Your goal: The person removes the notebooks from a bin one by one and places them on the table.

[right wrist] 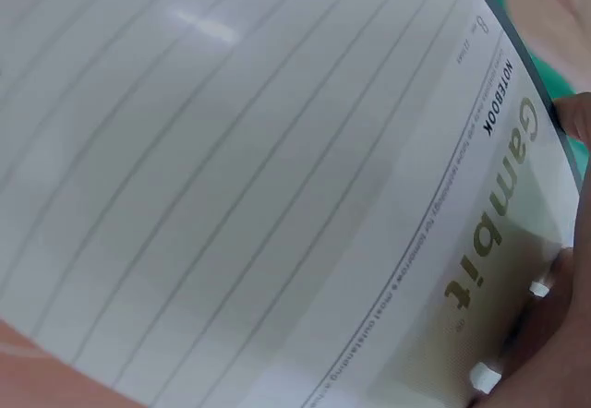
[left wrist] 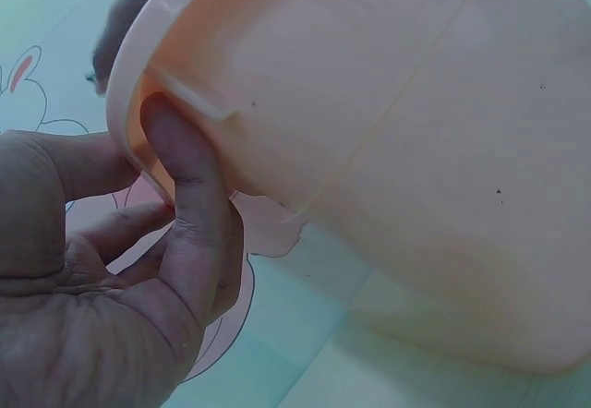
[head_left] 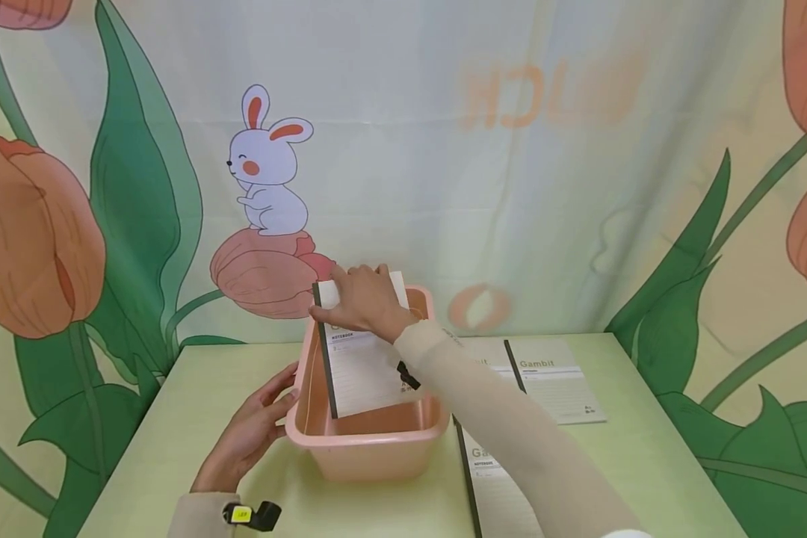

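Note:
A pink plastic basin (head_left: 370, 442) stands on the table. My left hand (head_left: 252, 430) grips its left rim, and in the left wrist view the thumb (left wrist: 189, 145) lies against the basin's side (left wrist: 397, 140). Above the basin's opening, my right hand (head_left: 371, 302) holds a white notebook (head_left: 363, 373) by its top end. The notebook has a dark spine strip and tilts down into the basin, its lower edge near the front rim. Filling most of the right wrist view is the lined "Gambit" cover (right wrist: 231, 150). The hand and notebook hide much of the basin's inside.
Right of the basin, more Gambit notebooks lie flat on the pale green table (head_left: 652, 463): one at the back right (head_left: 558, 388), another in front (head_left: 494, 493), and one (head_left: 487, 350) partly behind my right sleeve. A printed curtain (head_left: 403, 149) hangs behind the table.

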The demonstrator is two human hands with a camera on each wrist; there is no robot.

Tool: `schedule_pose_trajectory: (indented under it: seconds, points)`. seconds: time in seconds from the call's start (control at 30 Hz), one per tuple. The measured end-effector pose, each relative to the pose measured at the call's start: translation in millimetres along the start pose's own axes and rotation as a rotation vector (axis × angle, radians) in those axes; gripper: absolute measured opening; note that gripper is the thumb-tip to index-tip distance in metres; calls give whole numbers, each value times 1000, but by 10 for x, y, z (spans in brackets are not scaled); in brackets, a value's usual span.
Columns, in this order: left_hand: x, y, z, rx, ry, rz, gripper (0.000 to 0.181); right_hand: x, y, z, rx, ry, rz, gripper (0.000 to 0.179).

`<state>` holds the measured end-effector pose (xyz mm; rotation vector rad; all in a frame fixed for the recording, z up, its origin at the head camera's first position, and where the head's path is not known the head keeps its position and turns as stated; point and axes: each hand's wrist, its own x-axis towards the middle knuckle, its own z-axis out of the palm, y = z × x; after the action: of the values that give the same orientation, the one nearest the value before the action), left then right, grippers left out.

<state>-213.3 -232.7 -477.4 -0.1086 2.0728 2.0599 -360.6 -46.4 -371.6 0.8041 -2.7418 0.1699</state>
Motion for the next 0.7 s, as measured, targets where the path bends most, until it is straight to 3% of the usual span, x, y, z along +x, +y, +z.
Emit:
schedule_pose_trajectory:
  seconds: [0.37, 0.57, 0.7]
  points:
    - [-11, 4, -31, 0, 16, -12, 61, -225, 13, -665, -87, 340, -110, 57]
    - [-14, -9, -10, -11, -10, -2, 62, -479, 210, -1032, 20, 566, -156, 53]
    - [-6, 0, 9, -5, -19, 11, 61, -718, 434, -1232, 80, 661, -176, 54]
